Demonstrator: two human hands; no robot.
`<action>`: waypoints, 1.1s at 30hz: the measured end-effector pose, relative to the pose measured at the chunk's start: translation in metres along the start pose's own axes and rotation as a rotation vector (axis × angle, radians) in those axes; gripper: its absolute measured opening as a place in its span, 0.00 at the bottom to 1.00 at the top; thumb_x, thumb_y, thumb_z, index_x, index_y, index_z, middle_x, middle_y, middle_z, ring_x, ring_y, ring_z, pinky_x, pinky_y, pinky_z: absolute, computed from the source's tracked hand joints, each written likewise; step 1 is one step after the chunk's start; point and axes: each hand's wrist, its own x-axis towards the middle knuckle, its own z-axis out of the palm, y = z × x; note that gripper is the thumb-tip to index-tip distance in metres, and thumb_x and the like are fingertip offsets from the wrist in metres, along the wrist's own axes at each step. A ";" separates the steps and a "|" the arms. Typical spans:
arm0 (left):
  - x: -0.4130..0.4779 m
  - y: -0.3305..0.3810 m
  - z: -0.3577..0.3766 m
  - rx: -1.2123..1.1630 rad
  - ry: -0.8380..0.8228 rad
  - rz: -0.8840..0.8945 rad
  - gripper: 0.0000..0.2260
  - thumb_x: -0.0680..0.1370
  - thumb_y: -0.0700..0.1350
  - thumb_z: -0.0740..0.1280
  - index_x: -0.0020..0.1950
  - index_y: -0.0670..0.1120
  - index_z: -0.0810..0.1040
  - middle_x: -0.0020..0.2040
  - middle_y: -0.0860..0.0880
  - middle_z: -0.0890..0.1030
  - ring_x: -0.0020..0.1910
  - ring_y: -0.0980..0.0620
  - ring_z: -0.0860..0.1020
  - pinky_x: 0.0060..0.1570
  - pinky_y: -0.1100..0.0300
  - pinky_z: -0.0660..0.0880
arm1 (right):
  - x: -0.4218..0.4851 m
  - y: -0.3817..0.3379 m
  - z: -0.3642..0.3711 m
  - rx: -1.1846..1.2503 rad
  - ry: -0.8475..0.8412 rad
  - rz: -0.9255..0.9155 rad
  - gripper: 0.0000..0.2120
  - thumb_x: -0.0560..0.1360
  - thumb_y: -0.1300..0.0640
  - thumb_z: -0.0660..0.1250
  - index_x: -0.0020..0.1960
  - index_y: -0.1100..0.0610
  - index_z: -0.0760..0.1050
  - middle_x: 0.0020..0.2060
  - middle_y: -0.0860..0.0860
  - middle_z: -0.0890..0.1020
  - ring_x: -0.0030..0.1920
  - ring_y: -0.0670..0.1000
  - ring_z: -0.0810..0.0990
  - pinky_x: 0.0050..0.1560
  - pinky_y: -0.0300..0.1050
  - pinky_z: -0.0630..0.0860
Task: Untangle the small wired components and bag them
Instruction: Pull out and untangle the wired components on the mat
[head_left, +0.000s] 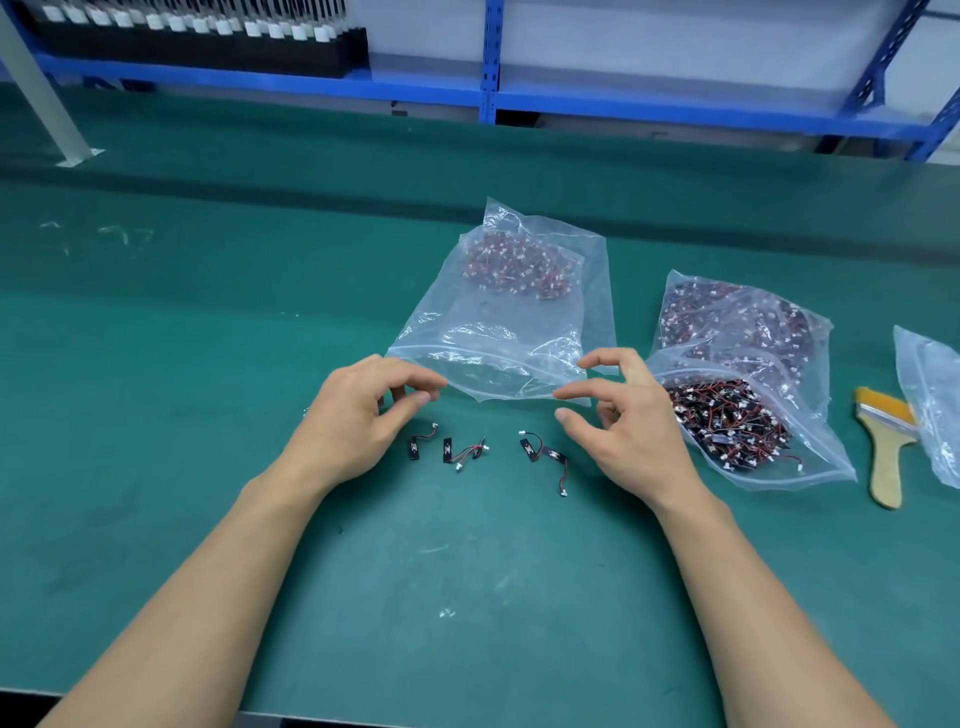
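Here, green bench mat (208, 364) (scuffed), blue shelving (491, 62) behind, both hands (358, 415) (623, 421) loosely spread, holding nothing.

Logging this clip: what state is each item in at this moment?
Left hand: empty, fingers curled, above mat.
Right hand: empty, fingers spread.
Middle bag: flat, partly filled, mouth toward the hands.
Right bag: open, full, parts spilling at its mouth.
Loose components: separated, unbagged, on the mat.
Brush: lying flat, unused.
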 end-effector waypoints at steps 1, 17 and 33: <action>0.000 0.000 0.001 -0.003 0.021 0.002 0.13 0.78 0.35 0.70 0.54 0.53 0.84 0.47 0.62 0.83 0.46 0.53 0.78 0.44 0.69 0.69 | 0.000 0.001 0.001 -0.013 -0.003 -0.001 0.08 0.71 0.59 0.76 0.47 0.48 0.85 0.59 0.43 0.74 0.27 0.45 0.69 0.38 0.30 0.66; 0.023 0.049 0.020 0.061 -0.175 0.057 0.15 0.82 0.51 0.62 0.67 0.52 0.79 0.66 0.58 0.78 0.67 0.59 0.73 0.68 0.60 0.68 | -0.002 -0.006 0.005 0.027 0.034 -0.083 0.22 0.74 0.53 0.68 0.67 0.53 0.77 0.65 0.36 0.72 0.29 0.49 0.74 0.43 0.46 0.77; 0.156 0.054 0.067 0.543 -0.558 -0.579 0.10 0.84 0.53 0.59 0.54 0.48 0.75 0.54 0.36 0.73 0.62 0.38 0.71 0.59 0.53 0.69 | -0.005 -0.011 0.012 0.026 0.045 -0.116 0.26 0.75 0.57 0.65 0.73 0.53 0.70 0.69 0.29 0.63 0.33 0.47 0.75 0.41 0.52 0.78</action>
